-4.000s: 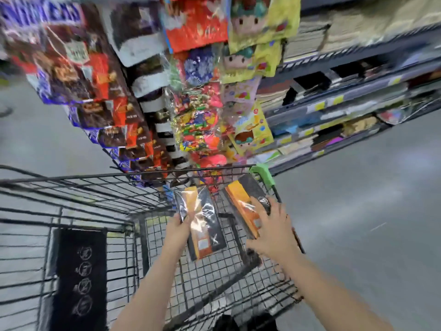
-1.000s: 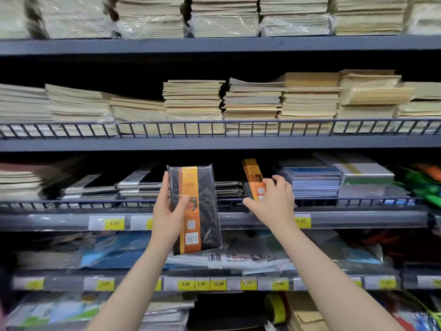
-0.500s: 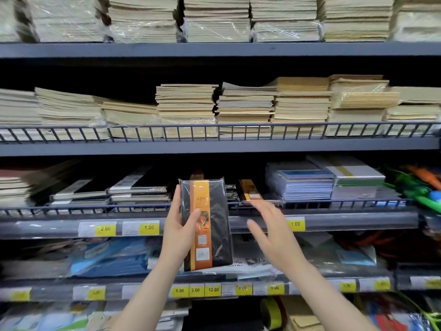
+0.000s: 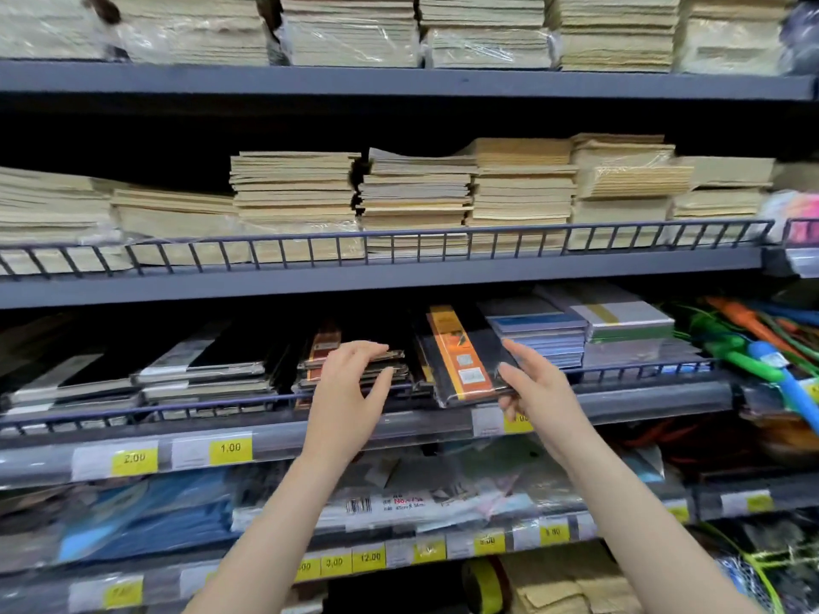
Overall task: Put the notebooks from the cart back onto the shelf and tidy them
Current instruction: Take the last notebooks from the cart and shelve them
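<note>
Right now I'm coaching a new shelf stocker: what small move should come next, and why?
Probably slide the notebook farther in with the right hand: its near end juts over the rail. The left hand can square the stack beside it.

Dark grey steel shelving (image 4: 399,277) fills the view, tier over tier, each front edged by a low wire rail (image 4: 443,241). Stacks of cream paper pads (image 4: 523,188) crowd the upper tiers, some in clear plastic wrap. Yellow price tags (image 4: 230,448) dot the shelf strips, and bright green and orange items (image 4: 753,343) lie on the right.
</note>
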